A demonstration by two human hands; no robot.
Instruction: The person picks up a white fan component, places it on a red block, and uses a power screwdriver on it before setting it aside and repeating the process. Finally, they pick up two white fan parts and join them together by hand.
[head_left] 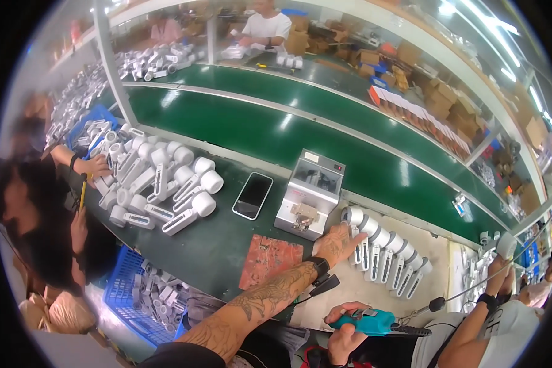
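Note:
My left hand (335, 243), a watch on its wrist, is beside the right side of a small grey-and-white machine (311, 193). Its thumb stretches away from its fingers over the near end of a row of white cylinder-headed parts with flat slotted handles (386, 242). I cannot see it grasping a part. My right hand (342, 340) is closed around a teal electric screwdriver (374, 321) at the front edge of the table. A cable with a black fitting (437, 304) runs off from the screwdriver to the upper right.
A phone (253, 195) and a worn red mat (270, 262) lie left of the machine. Similar white parts (159, 175) pile up farther left by a co-worker's hand (93, 167). A blue crate (119, 291) stands below. Beyond runs a green conveyor (239, 132). Another co-worker (472, 337) is at right.

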